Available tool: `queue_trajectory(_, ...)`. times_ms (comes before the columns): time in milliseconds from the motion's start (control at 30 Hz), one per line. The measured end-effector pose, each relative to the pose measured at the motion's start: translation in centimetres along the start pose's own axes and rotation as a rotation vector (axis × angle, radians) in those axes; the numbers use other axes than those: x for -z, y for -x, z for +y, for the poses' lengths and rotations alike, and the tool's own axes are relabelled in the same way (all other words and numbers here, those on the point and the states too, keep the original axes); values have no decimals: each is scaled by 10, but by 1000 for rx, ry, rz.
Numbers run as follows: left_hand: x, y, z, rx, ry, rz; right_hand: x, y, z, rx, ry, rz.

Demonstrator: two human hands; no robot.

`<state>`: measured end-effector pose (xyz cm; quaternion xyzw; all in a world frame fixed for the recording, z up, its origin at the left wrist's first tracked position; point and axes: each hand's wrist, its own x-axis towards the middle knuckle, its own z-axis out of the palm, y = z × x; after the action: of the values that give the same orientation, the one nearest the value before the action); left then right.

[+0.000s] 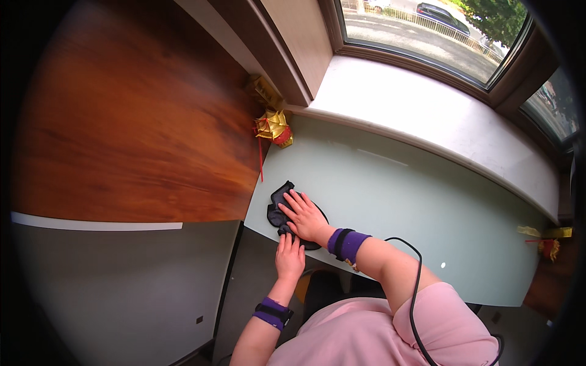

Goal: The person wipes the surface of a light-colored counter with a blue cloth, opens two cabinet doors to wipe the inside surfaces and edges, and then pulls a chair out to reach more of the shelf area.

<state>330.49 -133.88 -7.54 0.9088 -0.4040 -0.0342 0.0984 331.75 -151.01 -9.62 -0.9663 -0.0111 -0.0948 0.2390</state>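
A black cloth item (281, 198) with dark edging lies partly folded on the pale green glass-like tabletop (366, 183), at its near left corner. My right hand (308, 221) rests flat on it, fingers spread, covering its middle. At the cloth's near edge, by the table's front rim, my left hand (289, 259) has its fingertips on a bunched part of the fabric. Its thumb is hidden beneath. What kind of item the cloth is cannot be made out under my hands.
A gold and red paper ornament (274, 127) with a red tassel stands at the table's far left corner. A similar ornament (549, 247) hangs at the right end. Beyond the table runs a white windowsill (415, 116). A brown wood panel (140, 134) borders the left side. A black cable (417, 287) crosses my right arm.
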Motion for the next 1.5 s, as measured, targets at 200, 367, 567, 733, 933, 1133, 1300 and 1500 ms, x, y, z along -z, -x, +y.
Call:
queue_trajectory(200,-11,-21,53,-380,130,-76,58,88,44,-256,58,54)
queue_trajectory(367,-28,-43,83,-618,203,-104,61,138,50,-524,184,170)
queue_trajectory(567,-24,-53,48,-668,203,-83,33,113,25,-728,303,304)
queue_trajectory(733,3,-51,-53,-571,208,-98,-16,35,-32,-682,292,310)
queue_trajectory(933,41,-36,-196,-479,185,-43,-85,-73,-122,-595,245,316)
queue_trajectory(1133,44,-16,-263,-404,290,-62,-122,-103,-179,-646,220,319)
queue_trajectory(1300,39,-5,-243,-463,301,-122,-114,-78,-190,-697,231,358)
queue_trajectory(1500,28,7,-187,-646,217,-177,-89,-13,-177,-817,275,419)
